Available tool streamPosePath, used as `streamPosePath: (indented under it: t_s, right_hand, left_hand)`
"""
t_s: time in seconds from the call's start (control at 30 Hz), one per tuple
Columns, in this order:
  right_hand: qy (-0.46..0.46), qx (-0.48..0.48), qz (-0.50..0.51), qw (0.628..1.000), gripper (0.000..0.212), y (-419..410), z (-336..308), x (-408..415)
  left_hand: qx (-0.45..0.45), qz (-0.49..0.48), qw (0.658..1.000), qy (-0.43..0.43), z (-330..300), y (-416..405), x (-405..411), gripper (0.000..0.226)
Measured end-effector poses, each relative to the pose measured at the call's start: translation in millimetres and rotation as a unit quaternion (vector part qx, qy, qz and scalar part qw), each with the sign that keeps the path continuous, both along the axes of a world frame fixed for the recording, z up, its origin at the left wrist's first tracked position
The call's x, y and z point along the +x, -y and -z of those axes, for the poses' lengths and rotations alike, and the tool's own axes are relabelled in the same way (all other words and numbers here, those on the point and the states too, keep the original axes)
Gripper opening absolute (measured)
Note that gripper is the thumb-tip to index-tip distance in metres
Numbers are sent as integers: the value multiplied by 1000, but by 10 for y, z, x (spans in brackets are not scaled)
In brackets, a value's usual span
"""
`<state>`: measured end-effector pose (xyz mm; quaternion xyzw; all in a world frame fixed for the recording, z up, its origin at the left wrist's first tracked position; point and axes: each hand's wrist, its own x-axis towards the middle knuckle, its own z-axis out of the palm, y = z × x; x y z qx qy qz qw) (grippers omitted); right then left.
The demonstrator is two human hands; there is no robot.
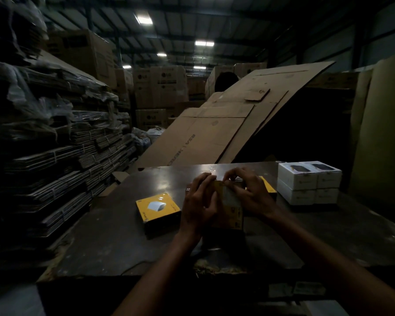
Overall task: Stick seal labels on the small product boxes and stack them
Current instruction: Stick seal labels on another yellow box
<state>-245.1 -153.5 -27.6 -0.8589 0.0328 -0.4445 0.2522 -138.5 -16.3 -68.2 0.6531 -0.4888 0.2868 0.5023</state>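
Flat cartons point(62, 160): bundled and stacked high at the far left, beside the table.
Table point(123, 236): dark, worn top, its near edge chipped.
Yellow box point(158, 210): lies flat on the table, just left of the hands, untouched.
Left hand point(200, 201): fingers curled round the left side of the held box; a ring on one finger.
Held box point(229, 206): yellow, stood on edge at the table's middle, gripped between both hands.
Right hand point(249, 192): fingertips pinch at the held box's top edge; a label cannot be made out.
White boxes point(309, 182): stacked two high at the table's right.
Cardboard sheets point(226, 124): lean behind the table.
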Motion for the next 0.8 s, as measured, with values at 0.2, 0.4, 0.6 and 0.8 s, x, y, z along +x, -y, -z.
streamPosePath:
  t_s: [0.2, 0.4, 0.6, 0.8]
  right_hand:
    - [-38, 44, -17, 998, 8, -6, -52, 4]
    - [-56, 78, -33, 995, 8, -15, -115, -12]
    - [-62, 107, -59, 991, 9, -32, -158, -51]
    - [-21, 212, -80, 974, 10, -22, -180, -165]
  left_hand:
    - [-11, 3, 1000, -4, -9, 7, -8, 43]
    - [-21, 6, 1000, -21, -20, 44, -11, 35]
    - [-22, 2, 999, -33, -7, 62, -3, 36]
    - [-17, 0, 999, -40, -9, 60, 1, 37]
